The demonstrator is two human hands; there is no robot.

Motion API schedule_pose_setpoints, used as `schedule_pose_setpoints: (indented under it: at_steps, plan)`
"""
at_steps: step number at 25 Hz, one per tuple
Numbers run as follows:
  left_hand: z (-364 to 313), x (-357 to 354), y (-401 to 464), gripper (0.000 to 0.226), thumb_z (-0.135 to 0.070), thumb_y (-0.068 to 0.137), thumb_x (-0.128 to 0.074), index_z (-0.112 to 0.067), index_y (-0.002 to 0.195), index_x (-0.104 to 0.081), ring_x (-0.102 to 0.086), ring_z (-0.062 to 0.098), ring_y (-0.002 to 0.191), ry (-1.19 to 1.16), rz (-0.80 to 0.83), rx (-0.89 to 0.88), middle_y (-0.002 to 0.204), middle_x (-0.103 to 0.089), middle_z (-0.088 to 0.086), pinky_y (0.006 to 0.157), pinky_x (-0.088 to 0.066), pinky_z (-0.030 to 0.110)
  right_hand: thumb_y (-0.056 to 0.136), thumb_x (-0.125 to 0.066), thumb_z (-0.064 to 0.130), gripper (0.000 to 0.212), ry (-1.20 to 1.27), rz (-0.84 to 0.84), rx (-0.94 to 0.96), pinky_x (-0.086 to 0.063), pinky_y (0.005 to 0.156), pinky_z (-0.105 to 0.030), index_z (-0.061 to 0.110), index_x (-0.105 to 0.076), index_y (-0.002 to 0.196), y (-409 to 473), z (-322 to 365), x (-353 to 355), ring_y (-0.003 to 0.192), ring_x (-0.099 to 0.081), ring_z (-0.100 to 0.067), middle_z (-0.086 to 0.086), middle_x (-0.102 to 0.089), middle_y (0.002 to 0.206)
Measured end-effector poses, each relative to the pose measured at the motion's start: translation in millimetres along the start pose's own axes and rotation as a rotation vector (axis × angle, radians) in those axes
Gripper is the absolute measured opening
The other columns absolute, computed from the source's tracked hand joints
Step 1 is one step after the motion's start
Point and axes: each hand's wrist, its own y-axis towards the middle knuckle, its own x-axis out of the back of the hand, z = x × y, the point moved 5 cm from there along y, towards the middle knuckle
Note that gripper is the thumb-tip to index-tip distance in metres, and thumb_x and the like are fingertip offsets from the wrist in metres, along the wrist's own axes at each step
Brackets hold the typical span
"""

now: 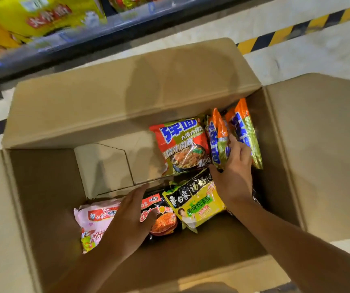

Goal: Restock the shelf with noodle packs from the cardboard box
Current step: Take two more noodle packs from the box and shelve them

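Observation:
An open cardboard box lies below me with noodle packs inside. My right hand grips an upright orange-and-green pack at the box's right, thumb on one side and fingers on the other. Another like it stands behind, and a red-and-green pack lies flat to the left. My left hand rests with fingers fairly straight on a black pack. A pink pack lies left of it, a yellow-and-black pack to its right. The shelf runs along the top left.
Yellow noodle packs stand on the shelf, blurred. The box's flaps are spread out on all sides, and a loose cardboard divider lies inside it. Yellow-and-black hazard tape marks the pale floor beyond.

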Motion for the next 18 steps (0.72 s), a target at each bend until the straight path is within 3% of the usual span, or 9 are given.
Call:
schedule_pose_setpoints:
  at_steps: [3, 5, 7, 11, 13, 15, 18]
  plan:
    - [7, 0, 2, 0.062, -0.039, 0.096, -0.055, -0.035, 0.151, -0.026, -0.030, 0.011, 0.142, -0.011, 0.008, 0.038, 0.154, -0.035, -0.010, 0.114, -0.033, 0.035, 0.082, -0.080, 0.024, 0.079, -0.038, 0.067, -0.151, -0.052, 0.087, -0.044, 0.017, -0.037, 0.147, 7, -16, -15, 0.123, -0.052, -0.032, -0.011, -0.038, 0.145]
    - [5, 0, 1, 0.057, -0.043, 0.097, -0.051, -0.039, 0.148, -0.027, -0.031, 0.011, 0.141, -0.012, 0.031, 0.049, 0.152, -0.036, -0.012, 0.113, -0.035, 0.037, 0.087, -0.074, 0.035, 0.054, -0.084, 0.048, -0.179, -0.052, 0.088, -0.045, 0.014, -0.053, 0.133, 12, -22, -15, 0.120, -0.054, -0.033, -0.010, -0.047, 0.138]
    - [-2, 2, -2, 0.053, -0.046, 0.098, -0.046, -0.041, 0.147, -0.027, -0.032, 0.008, 0.140, -0.013, 0.069, 0.037, 0.151, -0.036, -0.015, 0.111, -0.035, 0.033, 0.092, -0.067, 0.039, 0.041, -0.019, 0.006, -0.145, -0.050, 0.093, -0.043, 0.011, -0.061, 0.123, 13, -24, -5, 0.122, -0.051, -0.029, -0.008, -0.052, 0.132]
    - [-21, 7, 21, 0.054, -0.044, 0.100, -0.045, -0.035, 0.150, -0.027, -0.035, 0.007, 0.138, 0.041, 0.158, 0.005, 0.150, -0.035, -0.016, 0.111, -0.033, 0.027, 0.095, -0.067, 0.025, 0.037, 0.199, -0.008, -0.010, -0.036, 0.100, -0.008, 0.010, -0.061, 0.128, -8, -17, 29, 0.123, -0.050, -0.011, 0.001, -0.053, 0.129]
    - [-29, 9, 48, 0.056, -0.041, 0.100, -0.048, -0.029, 0.151, -0.029, -0.046, 0.014, 0.132, 0.023, 0.145, 0.072, 0.151, -0.040, -0.005, 0.107, -0.041, 0.032, 0.096, -0.065, 0.020, 0.035, 0.374, -0.007, -0.039, -0.038, 0.094, -0.001, 0.015, -0.060, 0.130, -16, -19, 41, 0.114, -0.057, 0.003, 0.007, -0.062, 0.123]
    - [-36, 5, 78, 0.059, -0.041, 0.100, -0.049, -0.024, 0.152, -0.027, -0.047, 0.018, 0.131, 0.016, 0.107, 0.173, 0.152, -0.040, 0.000, 0.106, -0.041, 0.033, 0.097, -0.062, 0.023, 0.035, 0.491, 0.031, -0.115, -0.044, 0.092, -0.004, 0.018, -0.059, 0.131, -21, -27, 39, 0.111, -0.058, 0.012, 0.011, -0.066, 0.122]
    - [-43, -12, 117, 0.062, -0.042, 0.097, -0.056, -0.018, 0.148, -0.031, -0.053, 0.023, 0.123, -0.200, 0.042, 0.330, 0.142, -0.048, 0.001, 0.102, -0.044, 0.036, 0.098, -0.059, 0.027, 0.038, 0.537, 0.039, -0.164, -0.051, 0.097, -0.020, 0.021, -0.057, 0.135, -27, -39, 30, 0.114, -0.059, 0.005, 0.013, -0.065, 0.123]
